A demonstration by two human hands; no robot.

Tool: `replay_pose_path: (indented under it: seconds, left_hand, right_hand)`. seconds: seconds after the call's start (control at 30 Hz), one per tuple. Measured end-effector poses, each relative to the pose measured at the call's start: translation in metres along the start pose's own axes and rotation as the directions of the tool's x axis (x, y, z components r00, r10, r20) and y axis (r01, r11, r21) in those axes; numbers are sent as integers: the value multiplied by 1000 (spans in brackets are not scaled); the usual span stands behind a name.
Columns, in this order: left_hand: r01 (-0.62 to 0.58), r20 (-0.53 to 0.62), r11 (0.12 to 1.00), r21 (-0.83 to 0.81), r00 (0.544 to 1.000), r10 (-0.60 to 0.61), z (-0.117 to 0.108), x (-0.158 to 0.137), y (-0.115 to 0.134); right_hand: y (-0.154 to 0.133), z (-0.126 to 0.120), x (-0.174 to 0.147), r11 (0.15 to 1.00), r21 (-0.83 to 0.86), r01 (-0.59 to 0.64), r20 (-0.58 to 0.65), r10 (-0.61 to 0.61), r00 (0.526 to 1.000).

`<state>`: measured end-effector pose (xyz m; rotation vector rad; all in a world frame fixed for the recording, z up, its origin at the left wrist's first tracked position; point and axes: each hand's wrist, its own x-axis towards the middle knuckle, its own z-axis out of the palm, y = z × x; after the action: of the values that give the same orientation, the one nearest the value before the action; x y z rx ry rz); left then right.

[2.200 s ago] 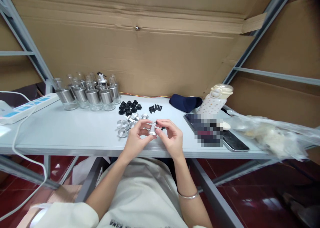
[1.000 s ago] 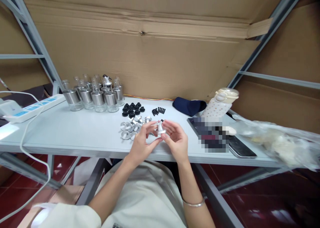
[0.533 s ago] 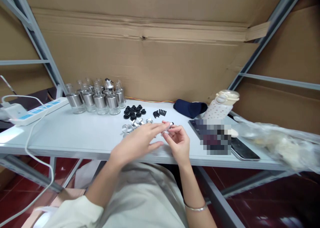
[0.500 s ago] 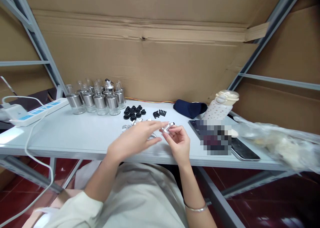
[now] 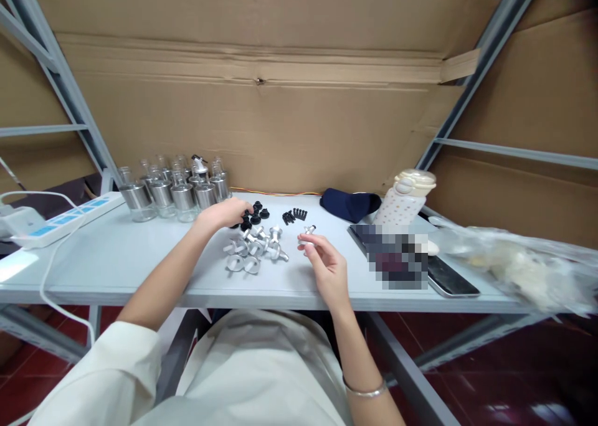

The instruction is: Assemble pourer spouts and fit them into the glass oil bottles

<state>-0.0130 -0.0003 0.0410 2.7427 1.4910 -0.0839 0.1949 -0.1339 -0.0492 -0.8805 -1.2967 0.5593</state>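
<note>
1. Silver-coloured spout piece [image 5: 308, 231] with a small black tip, pinched by thumb and fingers of the right hand [image 5: 331, 270]; held tilted above the front of the worktop [image 5: 289, 283], a little right of centre.
2. Handling, by judgement: light, stiff, smooth enough to turn in the fingers. Best hold looks to be the rim of the round base; the black tip is small, probably the part most easily knocked.
3. Left hand [image 5: 228, 211] stretched forward, palm down, fingertips at the black stoppers [image 5: 255, 218]. Cannot tell whether one is gripped; the fingers hide it. Stoppers look rubbery: likely light, slightly soft, grippy, best taken by the flange.
4. Nearer the body, between the hands: loose heap of silver spouts [image 5: 256, 248], some on their sides. Round bases could roll.
5. Beyond the heap, right of the stoppers: small black tips [image 5: 299, 214], close together; fingertip work, probably.
6. Back left: glass bottles [image 5: 183, 197] with metal sleeves, standing close; one wears a spout. Glass, so presumably fragile.
7. Right side: navy cap [image 5: 349, 205], dotted flask [image 5: 402, 205], phone [image 5: 451, 276], clear plastic bag [image 5: 527, 276]. Far left: power strip [image 5: 70, 217].
</note>
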Motion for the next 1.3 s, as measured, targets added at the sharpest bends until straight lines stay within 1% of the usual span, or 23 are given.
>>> replay_pose_path:
  seconds: [0.13,0.23,0.3,0.33,0.4,0.43,0.47,0.5,0.53,0.57,0.6,0.67,0.77,0.87,0.97,1.03,1.2,1.3]
  left_hand:
    - [-32,-3,999,-16,999,32,10,13,-4]
    - [-19,-36,999,-28,999,18,10,13,-6]
    - [6,-77,1000,-28,997,-8,3,3,-2]
    - [12,-117,999,-38,993,-16,-1,-5,2]
    - [-12,-246,995,-95,969,-12,-9,-27,16]
    - [-82,-385,979,-184,923,5,-10,-40,27]
    - [-169,-508,950,-262,861,13,-9,-53,39]
    - [-243,-600,917,-316,800,5,-6,-65,53]
    - [-307,-670,882,-356,742,-12,1,-75,67]
    - [-360,-711,848,-388,702,-27,9,-83,80]
    - [-394,-732,816,-423,679,-52,20,-87,92]
    - [-434,-761,752,-496,635,-136,43,-88,108]
    - [-479,-752,652,-588,620,-223,69,-78,113]
    - [-507,-746,591,-628,609,-270,80,-69,106]
    - [-532,-744,554,-640,609,-274,82,-67,104]
    - [-546,-755,555,-628,602,-261,81,-68,105]
    - [-550,-783,596,-585,575,-237,83,-70,109]
    - [-545,-789,611,-575,568,-236,84,-70,108]
  right_hand:
    - [0,-1,-1,999,28,-26,-40,27,999]
    - [0,-1,-1,999,43,-32,-40,33,999]
    - [0,0,-1,999,40,-25,-32,27,999]
    - [0,0,-1,999,36,-19,-31,20,999]
    - [1,1,-1,999,38,-5,-45,7,999]
    - [1,2,-1,999,48,-1,-57,4,998]
    - [1,2,-1,998,61,1,-63,3,998]
    - [2,2,-1,998,70,2,-59,2,998]
    - [2,1,-1,997,74,6,-47,-2,999]
    - [2,1,-2,997,71,13,-27,-11,1000]
    - [3,0,-2,998,64,24,-5,-24,1000]
    - [3,-1,-3,998,47,51,29,-53,998]
    - [3,-2,-5,997,24,73,43,-74,996]
    - [2,-1,-7,996,-19,84,32,-84,996]
    - [1,0,-9,989,-93,114,33,-112,993]
    - [0,0,-11,980,-139,144,57,-138,989]
    - [-5,2,-11,943,-215,254,163,-222,961]
    - [-6,2,-11,930,-236,283,179,-245,953]
